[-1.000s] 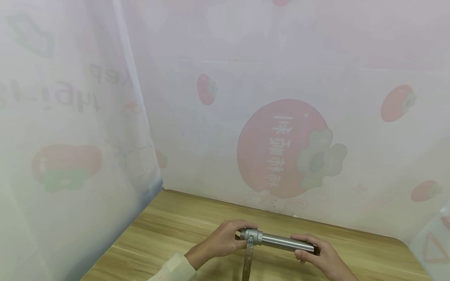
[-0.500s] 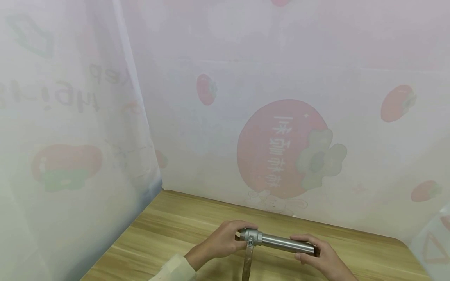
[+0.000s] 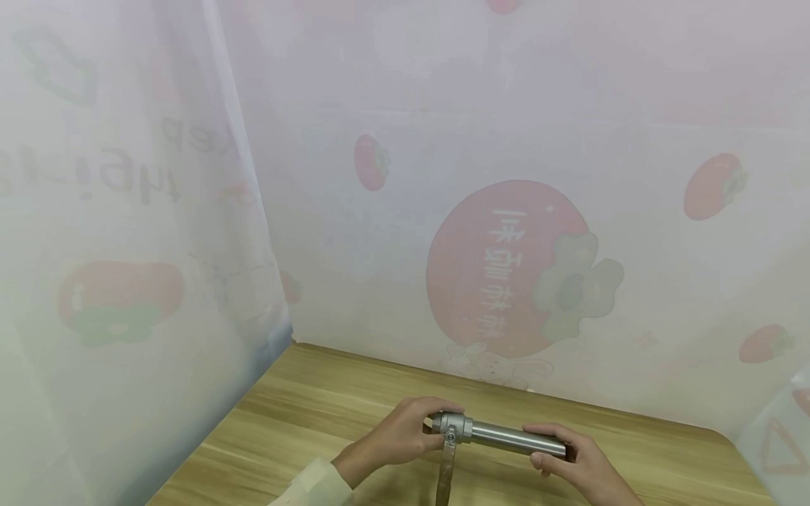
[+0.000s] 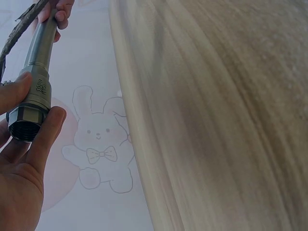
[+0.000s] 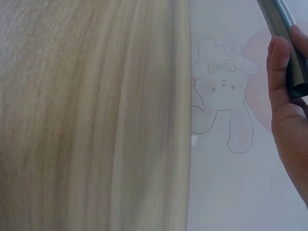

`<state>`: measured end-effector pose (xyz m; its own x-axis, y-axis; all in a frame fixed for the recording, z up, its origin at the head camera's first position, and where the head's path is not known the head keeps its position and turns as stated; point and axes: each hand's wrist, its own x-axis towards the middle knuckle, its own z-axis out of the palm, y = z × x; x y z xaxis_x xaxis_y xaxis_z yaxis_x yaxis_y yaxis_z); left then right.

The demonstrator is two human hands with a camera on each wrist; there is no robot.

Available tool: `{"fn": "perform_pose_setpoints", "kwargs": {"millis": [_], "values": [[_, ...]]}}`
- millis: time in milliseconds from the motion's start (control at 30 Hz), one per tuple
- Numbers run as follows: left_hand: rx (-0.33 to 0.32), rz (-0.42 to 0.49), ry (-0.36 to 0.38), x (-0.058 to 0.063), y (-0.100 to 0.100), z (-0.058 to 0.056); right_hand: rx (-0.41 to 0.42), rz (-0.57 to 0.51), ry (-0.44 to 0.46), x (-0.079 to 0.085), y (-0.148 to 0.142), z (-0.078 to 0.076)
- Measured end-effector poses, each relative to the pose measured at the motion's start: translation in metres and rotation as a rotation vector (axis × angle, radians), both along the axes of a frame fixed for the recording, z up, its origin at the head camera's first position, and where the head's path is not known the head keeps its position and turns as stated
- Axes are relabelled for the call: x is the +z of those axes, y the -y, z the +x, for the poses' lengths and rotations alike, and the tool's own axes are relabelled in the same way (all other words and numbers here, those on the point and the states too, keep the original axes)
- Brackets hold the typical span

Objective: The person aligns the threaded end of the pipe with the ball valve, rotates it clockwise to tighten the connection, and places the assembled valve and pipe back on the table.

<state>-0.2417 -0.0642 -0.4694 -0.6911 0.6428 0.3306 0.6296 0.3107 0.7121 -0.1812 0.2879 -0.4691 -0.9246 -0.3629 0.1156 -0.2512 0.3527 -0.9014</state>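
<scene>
A metal ball valve point(image 3: 453, 426) with a long lever handle point(image 3: 446, 472) is joined to a smooth steel pipe point(image 3: 515, 437). My left hand point(image 3: 405, 430) grips the valve body, thumb on one side and fingers on the other; in the left wrist view the valve's open threaded hex end point(image 4: 26, 120) faces the camera. At the pipe's far end my right hand point(image 3: 579, 460) holds it between thumb and fingers. The right wrist view shows the pipe's plain end point(image 5: 298, 82) lying in that hand. The lever points toward me, its tip cut off by the frame's lower edge.
Below the hands lies a wood-grain table point(image 3: 304, 400). A pale curtain point(image 3: 354, 281) printed with red fruit hangs along the table's back edge, and another curtain point(image 3: 126, 225) hangs at the left.
</scene>
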Motion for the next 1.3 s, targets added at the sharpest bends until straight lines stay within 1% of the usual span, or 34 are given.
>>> {"fn": "perform_pose_setpoints", "kwargs": {"millis": [267,500,633,767,900,1000,1067,1300], "values": [[0.005,0.003,0.003,-0.0016,0.0,0.0,0.014,0.005,-0.044,-0.0018,-0.0009,-0.0017],[0.008,0.007,-0.004,-0.0028,0.0004,-0.0001,0.005,0.042,-0.065,-0.0023,-0.001,-0.002],[0.012,0.01,0.0,-0.0022,0.0006,-0.0004,-0.003,0.044,-0.06,-0.0017,-0.0002,-0.0023],[0.006,0.012,0.001,-0.0018,0.0012,-0.0009,-0.023,0.027,-0.028,-0.0002,0.0013,-0.0022],[0.001,0.01,0.004,-0.0018,0.0013,-0.0014,-0.03,0.031,-0.03,-0.001,0.0014,-0.0021],[0.004,0.006,0.008,-0.0015,0.0012,-0.0016,-0.023,0.034,-0.042,-0.0024,0.0006,-0.0028],[0.006,0.004,0.012,-0.001,0.0011,-0.0017,-0.024,0.024,-0.032,-0.003,0.0001,-0.0033],[0.014,0.006,0.023,0.0014,0.0008,-0.0016,0.02,-0.005,-0.077,-0.0025,-0.0012,-0.0038]]}}
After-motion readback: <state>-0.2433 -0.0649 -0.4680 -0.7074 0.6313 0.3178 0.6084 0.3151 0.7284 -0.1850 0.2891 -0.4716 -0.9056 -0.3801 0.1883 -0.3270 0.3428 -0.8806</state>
